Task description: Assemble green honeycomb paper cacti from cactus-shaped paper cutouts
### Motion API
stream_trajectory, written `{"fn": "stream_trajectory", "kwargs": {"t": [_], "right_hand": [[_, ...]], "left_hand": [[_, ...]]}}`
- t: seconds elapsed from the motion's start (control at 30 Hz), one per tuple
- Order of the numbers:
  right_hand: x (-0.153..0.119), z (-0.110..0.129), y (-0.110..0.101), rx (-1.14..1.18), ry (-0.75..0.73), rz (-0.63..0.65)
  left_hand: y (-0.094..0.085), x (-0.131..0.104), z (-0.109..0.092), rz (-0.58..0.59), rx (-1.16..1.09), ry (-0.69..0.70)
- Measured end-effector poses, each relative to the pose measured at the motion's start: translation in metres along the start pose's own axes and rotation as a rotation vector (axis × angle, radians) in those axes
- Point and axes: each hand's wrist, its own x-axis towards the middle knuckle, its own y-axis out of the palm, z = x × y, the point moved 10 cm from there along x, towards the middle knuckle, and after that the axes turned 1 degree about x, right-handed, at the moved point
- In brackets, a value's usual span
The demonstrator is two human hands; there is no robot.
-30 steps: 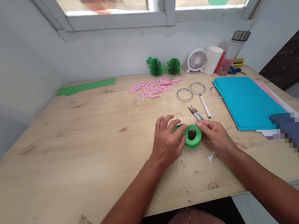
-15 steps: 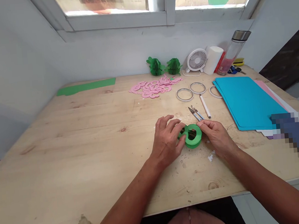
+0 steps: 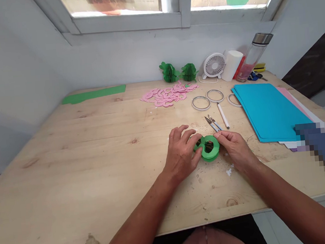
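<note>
A green paper piece with ring-shaped layers [image 3: 211, 156] is held between my two hands near the front of the table. My left hand [image 3: 181, 150] grips its left side between thumb and index finger, with the other fingers raised. The right edge is pinched by the thumb and fingers of my right hand [image 3: 235, 146]. Two round openings show in the paper, the left one partly covered by my fingers. Just beyond my right hand lie thread snips [image 3: 213, 123] with their blades apart. A white pen [image 3: 223, 115] rests beside them.
Pink paper cut-outs [image 3: 167, 95] are heaped farther back, near tape rolls [image 3: 201, 103]. Two green paper shapes [image 3: 169, 72], a small fan [image 3: 213, 66] and a bottle [image 3: 252, 59] stand along the wall. Blue sheets [image 3: 272, 110] lie right; a green strip [image 3: 94, 94] lies back left.
</note>
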Motion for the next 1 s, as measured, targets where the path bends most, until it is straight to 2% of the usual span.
{"fn": "stream_trajectory", "kwargs": {"t": [1.0], "right_hand": [[0.0000, -0.0002, -0.0006, -0.004, -0.002, -0.002]], "left_hand": [[0.0021, 0.0000, 0.0036, 0.009, -0.018, -0.020]]}}
